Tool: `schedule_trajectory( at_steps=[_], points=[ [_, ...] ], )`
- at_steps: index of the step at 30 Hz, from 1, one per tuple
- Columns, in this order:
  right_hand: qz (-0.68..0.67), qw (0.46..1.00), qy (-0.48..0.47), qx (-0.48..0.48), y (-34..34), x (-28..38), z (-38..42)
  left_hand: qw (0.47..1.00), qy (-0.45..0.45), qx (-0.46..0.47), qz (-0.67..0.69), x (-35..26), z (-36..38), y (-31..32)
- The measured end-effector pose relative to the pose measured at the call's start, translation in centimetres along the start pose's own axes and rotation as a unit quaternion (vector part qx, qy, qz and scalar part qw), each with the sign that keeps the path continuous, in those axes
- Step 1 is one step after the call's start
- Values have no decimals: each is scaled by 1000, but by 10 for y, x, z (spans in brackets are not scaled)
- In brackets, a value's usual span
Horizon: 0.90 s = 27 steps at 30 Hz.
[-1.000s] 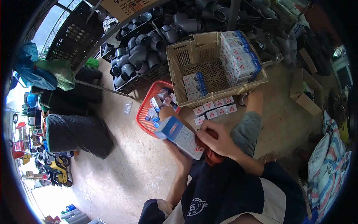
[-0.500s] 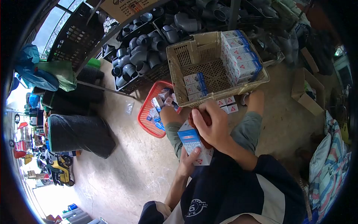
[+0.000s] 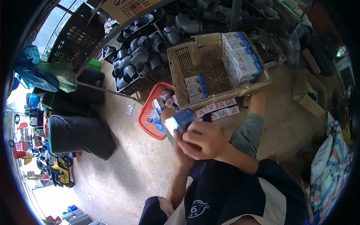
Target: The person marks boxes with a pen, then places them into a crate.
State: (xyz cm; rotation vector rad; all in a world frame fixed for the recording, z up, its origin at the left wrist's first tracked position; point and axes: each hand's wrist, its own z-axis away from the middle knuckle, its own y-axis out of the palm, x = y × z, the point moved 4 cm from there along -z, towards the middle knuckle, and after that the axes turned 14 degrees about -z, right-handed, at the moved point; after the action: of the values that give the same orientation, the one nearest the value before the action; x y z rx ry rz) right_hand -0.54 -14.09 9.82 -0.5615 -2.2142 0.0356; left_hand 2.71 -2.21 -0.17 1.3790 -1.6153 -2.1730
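Observation:
My left hand (image 3: pixel 183 152) holds a small blue-and-white cardboard box (image 3: pixel 179 122), which is blurred by motion and tipped up in front of my knee. Close against it, my right hand (image 3: pixel 206 140) is curled over the left fingers, partly hiding them. A dark end of a reddish-brown thing (image 3: pixel 207 117) sticks out above the right hand; its kind is unclear. Beyond the hands, several small white boxes (image 3: pixel 217 109) with red marks stand in rows on the floor. A red plastic basket (image 3: pixel 144 120) with loose boxes lies to their left.
A beige plastic crate (image 3: pixel 180 84) stands ahead with stacked boxes (image 3: pixel 242 60) on its right side and a few at front left. Grey pipe elbows (image 3: pixel 140 55) fill black crates behind. A dark mesh roll (image 3: pixel 78 135) is at left, an opened carton (image 3: pixel 311 92) at right.
The box has tipped and swung up and left, toward the red basket. My right hand has moved down and left onto my left hand, uncovering more of the floor boxes.

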Motion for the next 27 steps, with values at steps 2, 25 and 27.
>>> schedule_trajectory(
  at_steps=[2,25,27],
  points=[
    [14,999,-11,29,-4,5,-4,991,-52,-49,-110,-24,-12,35],
    [-19,973,225,39,-2,1,9,845,125,-391,-344,-13,9,13],
    [-14,975,215,47,-3,4,5,851,75,-380,-356,-7,17,4]
  ],
)
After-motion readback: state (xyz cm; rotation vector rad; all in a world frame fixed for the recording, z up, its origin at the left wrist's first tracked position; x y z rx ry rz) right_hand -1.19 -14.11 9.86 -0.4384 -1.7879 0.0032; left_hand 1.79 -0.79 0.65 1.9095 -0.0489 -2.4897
